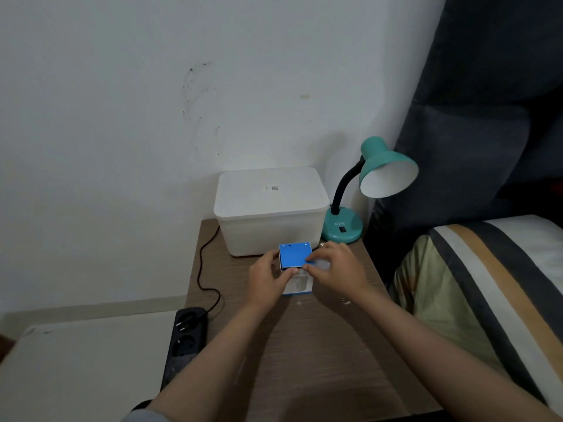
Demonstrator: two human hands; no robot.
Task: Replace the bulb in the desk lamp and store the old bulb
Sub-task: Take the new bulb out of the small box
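Note:
A small blue and white bulb box (295, 254) stands on the wooden bedside table (304, 345), just in front of the white container. My left hand (268, 277) grips the box's left side. My right hand (336, 269) holds a white bulb (323, 264) in its curled fingers, and its fingertips touch the box's blue top flap. The bulb's metal base (322, 245) pokes out behind the hand. The teal desk lamp (370, 181) stands at the table's back right corner. Its shade faces right and no bulb shows inside it.
A white lidded plastic container (271, 208) sits at the back of the table against the wall. A black cable (202, 269) runs down to a black power strip (185, 336) at the left edge. A striped bed (487, 284) lies to the right, and a white surface (85, 360) to the lower left.

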